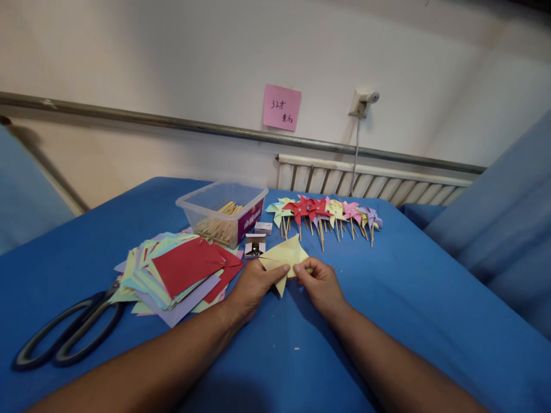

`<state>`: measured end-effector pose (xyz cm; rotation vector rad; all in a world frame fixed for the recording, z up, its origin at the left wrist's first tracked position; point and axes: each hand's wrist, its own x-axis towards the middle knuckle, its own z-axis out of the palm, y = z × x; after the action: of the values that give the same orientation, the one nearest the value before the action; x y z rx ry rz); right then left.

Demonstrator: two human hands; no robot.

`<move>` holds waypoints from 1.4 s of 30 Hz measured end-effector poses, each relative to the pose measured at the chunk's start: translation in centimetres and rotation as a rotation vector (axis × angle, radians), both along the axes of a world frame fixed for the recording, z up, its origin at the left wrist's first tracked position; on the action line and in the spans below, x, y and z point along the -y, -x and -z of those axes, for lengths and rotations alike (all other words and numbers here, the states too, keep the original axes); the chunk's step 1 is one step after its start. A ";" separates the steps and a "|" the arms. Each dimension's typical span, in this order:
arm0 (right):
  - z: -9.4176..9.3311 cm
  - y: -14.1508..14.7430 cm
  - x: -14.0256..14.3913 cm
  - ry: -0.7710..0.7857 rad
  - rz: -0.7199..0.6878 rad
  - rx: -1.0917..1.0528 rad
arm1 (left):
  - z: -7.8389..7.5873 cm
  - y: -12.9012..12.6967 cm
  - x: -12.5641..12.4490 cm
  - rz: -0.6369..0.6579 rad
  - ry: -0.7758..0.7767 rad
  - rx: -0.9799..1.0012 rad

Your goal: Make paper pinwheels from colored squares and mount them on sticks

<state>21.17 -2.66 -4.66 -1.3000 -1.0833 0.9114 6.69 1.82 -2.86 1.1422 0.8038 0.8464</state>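
Observation:
Between my two hands is a yellow paper square, slit from its corners and partly spread into pinwheel points. My left hand grips its left side, thumb on top near the middle. The fingers of my right hand pinch the right side close to the centre. Just beyond my left hand stands an opened small box of metal pins, and a closed small box sits behind it. A pile of coloured paper sheets, red on top, lies to the left.
A clear plastic tub of wooden sticks stands behind the paper pile. Large scissors lie at the left, their blades under the sheets. Several finished pinwheels rest at the back right of the blue-covered table, before a radiator.

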 end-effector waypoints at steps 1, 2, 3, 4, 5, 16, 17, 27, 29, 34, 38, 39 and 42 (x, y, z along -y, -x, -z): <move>0.0 0.0 0.0 -0.003 0.000 -0.004 | 0.0 0.0 0.0 0.000 0.002 0.007; -0.1 0.0 0.0 -0.005 0.000 -0.009 | -0.1 0.0 0.0 -0.001 0.005 0.012; -0.1 0.0 0.0 -0.006 -0.001 -0.014 | -0.1 0.0 0.0 -0.001 0.007 0.016; -0.1 0.0 0.0 -0.006 -0.003 -0.017 | -0.1 0.0 0.0 -0.001 0.009 0.020; -0.1 0.0 0.0 -0.005 -0.003 -0.017 | -0.1 0.0 0.0 -0.001 0.008 0.023; 0.1 0.0 -0.1 0.005 -0.002 -0.060 | -0.3 -0.3 0.2 -0.001 0.012 0.013; 0.0 0.1 -0.1 0.006 -0.001 -0.063 | -0.4 -0.3 0.2 -0.004 0.011 0.012; 0.2 0.0 0.0 0.011 -0.009 -0.036 | -0.4 -0.2 0.2 -0.003 -0.015 -0.039; 0.2 0.0 0.0 0.009 -0.018 -0.029 | -0.4 -0.2 0.1 -0.008 -0.024 -0.052; -0.1 0.1 0.2 -0.015 -0.037 -0.144 | -0.2 0.0 -0.1 -0.028 -0.027 -0.077; -0.6 0.1 0.2 -0.128 0.007 -0.340 | -0.4 0.3 -0.2 -0.015 -0.007 -0.056; -0.8 0.0 0.2 -0.126 0.001 -0.374 | -0.5 0.3 -0.2 -0.007 -0.001 -0.052; -1.0 -0.4 0.2 -0.051 -0.060 -0.443 | -1.0 0.3 -0.1 0.038 0.019 -0.064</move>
<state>21.52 -2.83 -3.69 -0.9658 -0.7934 1.1439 6.39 1.90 -1.81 1.1696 0.8383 0.7723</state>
